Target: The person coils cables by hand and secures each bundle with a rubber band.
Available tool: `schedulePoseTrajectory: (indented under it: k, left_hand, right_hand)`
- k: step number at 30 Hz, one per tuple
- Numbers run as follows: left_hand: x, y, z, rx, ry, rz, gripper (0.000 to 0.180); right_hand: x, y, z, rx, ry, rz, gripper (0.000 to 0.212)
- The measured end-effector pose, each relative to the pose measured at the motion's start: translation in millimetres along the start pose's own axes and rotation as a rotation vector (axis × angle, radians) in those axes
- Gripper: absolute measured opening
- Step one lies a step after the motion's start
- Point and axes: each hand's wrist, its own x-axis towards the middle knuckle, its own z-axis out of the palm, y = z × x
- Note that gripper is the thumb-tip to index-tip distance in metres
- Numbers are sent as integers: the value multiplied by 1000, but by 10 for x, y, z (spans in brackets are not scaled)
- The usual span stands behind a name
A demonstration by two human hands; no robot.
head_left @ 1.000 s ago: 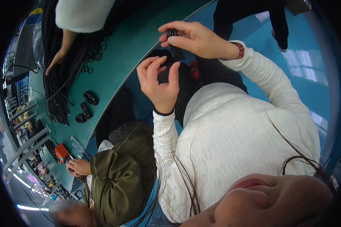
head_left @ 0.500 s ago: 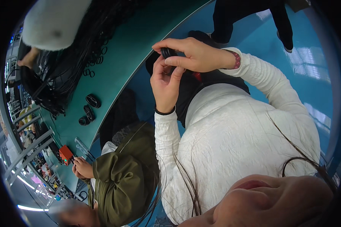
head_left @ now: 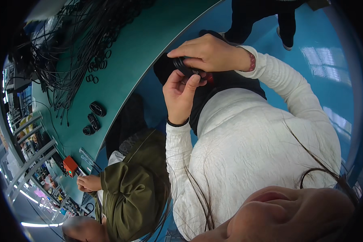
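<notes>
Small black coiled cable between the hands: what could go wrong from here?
The small black coiled cable is pinched only by fingertips of the left hand and right hand, above the lap and off the green worktable; it may slip and drop to the blue floor. The coil could also spring loose.

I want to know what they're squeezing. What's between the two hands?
A small black coiled cable bundle sits between the left hand and right hand, pinched by their fingers, in the head view.
</notes>
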Motion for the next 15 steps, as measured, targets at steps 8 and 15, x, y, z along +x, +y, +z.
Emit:
schedulePoseTrajectory:
  k: [8,15]
  left_hand:
    - [0,-1,37,-24,17,10,24]
    - [27,-8,4,12,12,-7,23]
  right_hand:
    - [-17,-25,106,-44,191,-73,32]
    - [-58,19,118,-85,232,-84,32]
